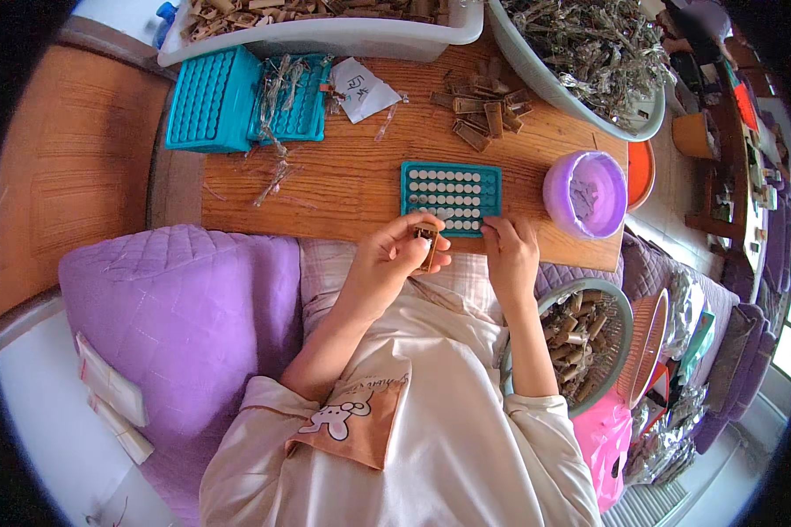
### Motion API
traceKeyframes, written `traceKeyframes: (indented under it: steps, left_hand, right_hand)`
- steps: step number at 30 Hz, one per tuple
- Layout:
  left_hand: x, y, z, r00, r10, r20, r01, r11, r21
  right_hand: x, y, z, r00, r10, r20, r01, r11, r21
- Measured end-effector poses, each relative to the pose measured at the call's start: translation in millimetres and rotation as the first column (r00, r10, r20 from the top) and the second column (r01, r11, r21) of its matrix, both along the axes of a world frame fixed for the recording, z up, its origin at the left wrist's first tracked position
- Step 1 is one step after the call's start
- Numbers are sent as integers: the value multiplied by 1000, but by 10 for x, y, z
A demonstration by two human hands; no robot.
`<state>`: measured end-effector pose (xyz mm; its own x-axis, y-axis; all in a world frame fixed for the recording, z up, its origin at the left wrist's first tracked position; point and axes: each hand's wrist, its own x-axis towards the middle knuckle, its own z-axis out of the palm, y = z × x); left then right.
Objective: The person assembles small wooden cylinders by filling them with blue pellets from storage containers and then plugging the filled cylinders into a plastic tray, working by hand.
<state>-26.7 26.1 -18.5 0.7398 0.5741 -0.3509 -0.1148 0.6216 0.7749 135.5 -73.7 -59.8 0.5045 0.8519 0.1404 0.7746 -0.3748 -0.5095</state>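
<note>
Surface: wooden table (343, 176), teal tray (452, 198) at its near edge.
Left hand (394, 262): my fingers pinch a small brown tube (427, 242).
Right hand (508, 255): fingertips curled at the tray's edge; I cannot tell any hold.
Progress: most holes look filled; I judge few remain.

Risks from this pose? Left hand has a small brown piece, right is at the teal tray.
1. The teal plastic grid tray lies at the near edge of the wooden table; a push from the right hand might slide it into the lap.
2. The left hand pinches the small brown tube-like piece above the lap, not the table; a loosened grip would probably drop it into fabric.
3. The round purple plastic tub stands near the right hand; a sweep could tip it.
</note>
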Motion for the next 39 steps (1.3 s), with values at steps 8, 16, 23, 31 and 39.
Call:
traceKeyframes:
  steps: [8, 16, 23, 31, 39]
  left_hand:
    - [-31, -48, 59, 998, -63, -6, 63, 998, -8]
    - [-4, -103, 100, 992, -114, 59, 113, 993, 26]
    - [25, -137, 149, 986, -164, -3, 164, 986, -28]
    - [4, -121, 129, 943, -287, -167, 317, 929, 193]
    - [-52, -141, 106, 851, -524, 34, 518, 848, 108]
  right_hand:
    - [-187, 96, 513, 965, -23, -260, 77, 977, 201]
    - [-485, 121, 651, 967, 222, -125, -141, 876, 462]
    - [-457, 6, 583, 971, 227, -77, -170, 877, 450]
    - [-299, -15, 735, 868, 221, -445, -198, 975, 98]
    - [183, -84, 487, 241, 164, -957, -197, 973, 117]
